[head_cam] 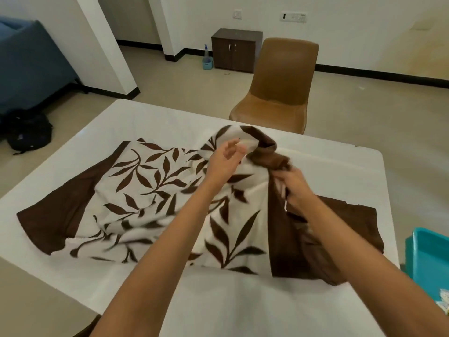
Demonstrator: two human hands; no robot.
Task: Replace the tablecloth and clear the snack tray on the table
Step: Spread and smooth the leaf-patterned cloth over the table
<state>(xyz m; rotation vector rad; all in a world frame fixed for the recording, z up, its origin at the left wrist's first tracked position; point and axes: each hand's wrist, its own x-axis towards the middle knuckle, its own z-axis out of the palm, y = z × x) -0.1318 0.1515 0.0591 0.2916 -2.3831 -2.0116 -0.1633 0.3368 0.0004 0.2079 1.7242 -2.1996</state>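
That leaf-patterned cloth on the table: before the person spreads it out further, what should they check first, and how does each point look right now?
1. Right hand grips the brown border of the leaf-patterned cloth: ok.
2. Left hand has a firm hold: not ok, its fingers look open beside the raised fold.
3. Cloth fully unfolded: not ok, it lies bunched and layered.
4. White table has nothing on it where the cloth will go: ok on the visible far side.
5. Teal tray out of the cloth's way: cannot tell, it sits at the right edge, close to the brown border.
6. Brown chair clear of the table: ok.
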